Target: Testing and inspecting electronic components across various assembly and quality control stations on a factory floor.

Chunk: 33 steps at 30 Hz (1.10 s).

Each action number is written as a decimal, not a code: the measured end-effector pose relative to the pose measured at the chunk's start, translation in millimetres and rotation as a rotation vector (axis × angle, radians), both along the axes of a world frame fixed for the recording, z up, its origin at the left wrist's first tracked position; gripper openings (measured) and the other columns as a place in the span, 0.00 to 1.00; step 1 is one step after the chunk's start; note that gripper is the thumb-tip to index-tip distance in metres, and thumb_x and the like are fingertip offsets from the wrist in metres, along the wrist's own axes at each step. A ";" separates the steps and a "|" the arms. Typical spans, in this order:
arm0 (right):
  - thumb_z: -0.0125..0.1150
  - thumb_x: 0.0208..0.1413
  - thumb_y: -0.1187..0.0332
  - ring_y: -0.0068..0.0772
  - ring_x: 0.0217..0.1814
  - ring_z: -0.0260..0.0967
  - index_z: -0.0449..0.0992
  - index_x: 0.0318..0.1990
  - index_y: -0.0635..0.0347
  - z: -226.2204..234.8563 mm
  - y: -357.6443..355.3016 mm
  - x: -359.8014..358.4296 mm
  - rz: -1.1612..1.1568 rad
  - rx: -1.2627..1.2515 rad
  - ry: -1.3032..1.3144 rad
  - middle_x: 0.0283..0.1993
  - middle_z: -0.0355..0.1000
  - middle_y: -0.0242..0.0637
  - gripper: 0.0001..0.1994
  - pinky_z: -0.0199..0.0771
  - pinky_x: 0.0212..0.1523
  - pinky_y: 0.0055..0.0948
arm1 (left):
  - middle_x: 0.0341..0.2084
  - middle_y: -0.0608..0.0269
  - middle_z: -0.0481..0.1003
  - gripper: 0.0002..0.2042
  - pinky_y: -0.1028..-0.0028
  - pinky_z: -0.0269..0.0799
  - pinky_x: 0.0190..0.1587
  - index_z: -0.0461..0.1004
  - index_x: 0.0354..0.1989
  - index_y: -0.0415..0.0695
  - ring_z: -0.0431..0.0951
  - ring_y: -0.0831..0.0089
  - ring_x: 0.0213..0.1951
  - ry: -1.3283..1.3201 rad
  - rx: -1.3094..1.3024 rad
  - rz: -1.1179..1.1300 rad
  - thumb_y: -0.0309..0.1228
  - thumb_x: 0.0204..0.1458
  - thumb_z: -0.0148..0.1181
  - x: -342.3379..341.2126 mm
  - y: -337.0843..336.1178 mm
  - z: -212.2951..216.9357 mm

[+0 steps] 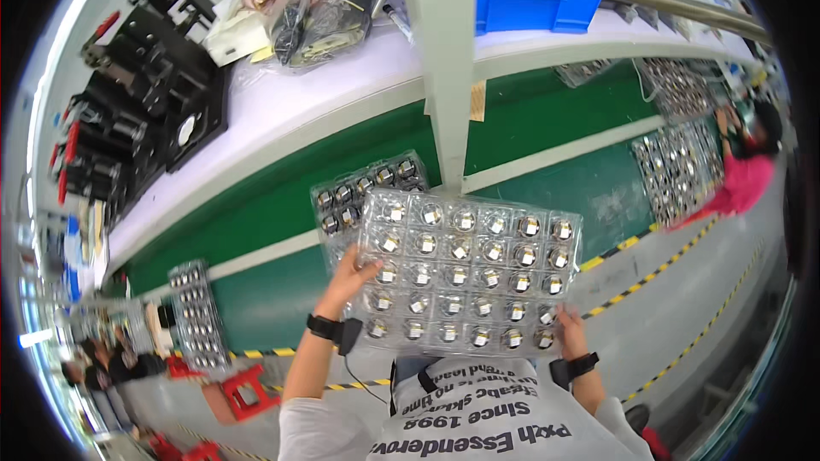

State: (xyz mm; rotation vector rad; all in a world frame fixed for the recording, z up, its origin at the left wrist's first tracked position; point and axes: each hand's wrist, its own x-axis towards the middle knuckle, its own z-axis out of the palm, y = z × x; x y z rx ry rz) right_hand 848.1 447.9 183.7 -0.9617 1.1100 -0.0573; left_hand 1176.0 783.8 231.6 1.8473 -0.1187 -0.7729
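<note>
I hold a clear plastic blister tray in front of my body, one hand at each side. Its pockets carry rows of small round metal parts, many with a white label on top. My left hand grips the left edge, thumb over the rim. At the lower right corner my right hand is closed on the edge; the tray partly hides its fingers. Behind the held tray, another clear tray of similar parts lies on the green bench, partly covered.
A white post rises just beyond the tray. Black fixtures with red handles stand on the shelf at left, a blue bin at right. More trays lie at both sides. A co-worker in pink works at far right.
</note>
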 end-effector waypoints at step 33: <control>0.63 0.46 0.58 0.30 0.55 0.56 0.49 0.56 0.53 -74.5 307.7 81.2 -0.366 0.526 -0.152 0.53 0.57 0.31 0.34 0.58 0.53 0.44 | 0.60 0.51 0.54 0.45 0.66 0.43 0.62 0.53 0.61 0.40 0.53 0.62 0.62 0.160 0.529 -0.731 0.47 0.33 0.66 248.4 -38.3 -61.0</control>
